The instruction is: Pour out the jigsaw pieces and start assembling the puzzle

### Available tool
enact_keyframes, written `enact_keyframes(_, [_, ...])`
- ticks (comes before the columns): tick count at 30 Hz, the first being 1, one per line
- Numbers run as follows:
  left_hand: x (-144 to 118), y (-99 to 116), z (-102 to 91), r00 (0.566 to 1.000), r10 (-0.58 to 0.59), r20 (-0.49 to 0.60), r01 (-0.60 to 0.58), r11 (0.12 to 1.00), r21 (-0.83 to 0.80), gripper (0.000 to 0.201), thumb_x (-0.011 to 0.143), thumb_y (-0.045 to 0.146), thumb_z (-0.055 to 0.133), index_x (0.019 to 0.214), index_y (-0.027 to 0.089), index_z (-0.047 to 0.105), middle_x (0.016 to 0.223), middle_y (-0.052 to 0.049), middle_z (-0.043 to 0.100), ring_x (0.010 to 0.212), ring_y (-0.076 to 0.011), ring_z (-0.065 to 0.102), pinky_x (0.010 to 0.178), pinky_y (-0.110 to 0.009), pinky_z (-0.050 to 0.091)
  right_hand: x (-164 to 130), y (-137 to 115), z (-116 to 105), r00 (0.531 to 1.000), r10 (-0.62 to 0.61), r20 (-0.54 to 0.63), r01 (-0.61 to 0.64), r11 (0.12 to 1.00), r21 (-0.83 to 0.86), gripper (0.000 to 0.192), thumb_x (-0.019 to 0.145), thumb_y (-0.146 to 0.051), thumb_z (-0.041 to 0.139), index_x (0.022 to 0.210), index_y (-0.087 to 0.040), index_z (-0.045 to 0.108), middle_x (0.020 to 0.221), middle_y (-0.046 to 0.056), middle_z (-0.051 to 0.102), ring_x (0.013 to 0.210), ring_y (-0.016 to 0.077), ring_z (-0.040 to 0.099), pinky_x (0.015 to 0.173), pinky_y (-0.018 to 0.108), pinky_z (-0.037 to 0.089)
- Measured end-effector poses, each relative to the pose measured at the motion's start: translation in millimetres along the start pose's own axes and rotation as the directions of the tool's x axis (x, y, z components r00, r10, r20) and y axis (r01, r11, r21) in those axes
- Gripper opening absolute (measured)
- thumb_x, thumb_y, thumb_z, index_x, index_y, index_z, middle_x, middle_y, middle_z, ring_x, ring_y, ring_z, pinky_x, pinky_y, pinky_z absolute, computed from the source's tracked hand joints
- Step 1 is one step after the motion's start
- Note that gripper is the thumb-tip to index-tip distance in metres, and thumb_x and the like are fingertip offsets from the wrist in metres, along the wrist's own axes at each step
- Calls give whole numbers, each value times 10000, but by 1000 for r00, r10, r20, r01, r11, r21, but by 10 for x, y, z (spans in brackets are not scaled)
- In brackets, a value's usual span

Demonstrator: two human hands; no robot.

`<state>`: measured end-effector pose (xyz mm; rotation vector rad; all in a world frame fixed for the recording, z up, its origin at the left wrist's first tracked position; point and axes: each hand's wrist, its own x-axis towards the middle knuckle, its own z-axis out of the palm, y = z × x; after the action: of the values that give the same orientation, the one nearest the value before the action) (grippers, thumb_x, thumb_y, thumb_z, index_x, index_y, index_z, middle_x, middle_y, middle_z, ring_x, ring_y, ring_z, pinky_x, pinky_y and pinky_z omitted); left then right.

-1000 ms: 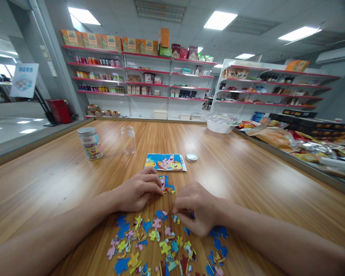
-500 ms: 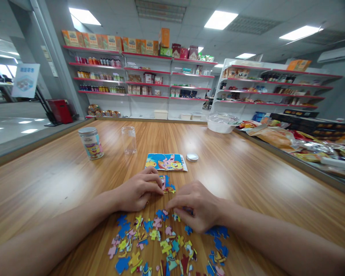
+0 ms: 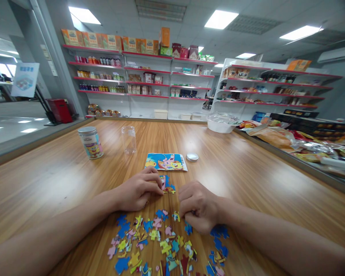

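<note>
Beyond the picture card [image 3: 166, 161] stand a lidded jar [image 3: 90, 142], its contents unreadable, and an empty clear jar [image 3: 128, 140]. Left hand [image 3: 136, 191] pinches joined pieces [image 3: 166, 184]; right hand's [image 3: 198, 206] curled grip hides whatever it holds.

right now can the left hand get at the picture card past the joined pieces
Probably yes: the left hand rests just short of the picture card, with only the flat joined pieces and bare table between.

I see a wide wooden table [image 3: 247, 168] under bright ceiling panels [image 3: 220, 19]. Well beyond my hands, white shelving with red edges [image 3: 166, 82] lines the grey wall, stocked with goods.
</note>
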<state>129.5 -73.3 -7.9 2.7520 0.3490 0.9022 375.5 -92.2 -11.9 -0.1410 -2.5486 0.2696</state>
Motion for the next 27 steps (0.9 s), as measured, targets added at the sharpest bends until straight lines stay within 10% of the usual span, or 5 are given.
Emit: enact_keyframes(27, [-44,-79,21,1000,4,1,-4,1000,28,366,821,-42,469,985,198,692,992,-63,718,1004,-213,611,1053,-479,434,-37,-3,-11,972,189,139,-196,980,40,195,757,-180,575,880,-157,725,564,-8,625,496,118,562,494,223,409])
